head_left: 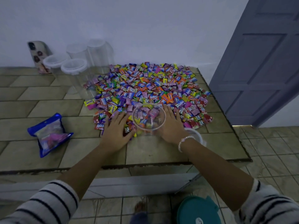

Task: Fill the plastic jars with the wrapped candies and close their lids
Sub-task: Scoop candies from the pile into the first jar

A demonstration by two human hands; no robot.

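1. On the tile-patterned table (pixel 48 102), the heap of multicoloured wrapped candies (pixel 153 84) shows "Relaxa" and "mentos".
2. The clear, lidless plastic jar (pixel 149 118), part-filled, stands at the heap's near edge.
3. The left hand (pixel 115 126) lies flat, fingers spread, on candies; the right hand (pixel 172 125) presses the jar's side, open-palmed.

We see a tiled surface (pixel 48 109) set against the wall, its front edge chipped. On it lies a wide heap of wrapped candies (pixel 150 89), spread toward the right edge. At the heap's near side stands an open jar (pixel 149 118), partly filled. Four lidded clear jars (pixel 74 68) cluster at the back left, a phone (pixel 39 55) leaning beside them. A blue candy bag (pixel 49 134) lies left. Both hands rest flat by the open jar.
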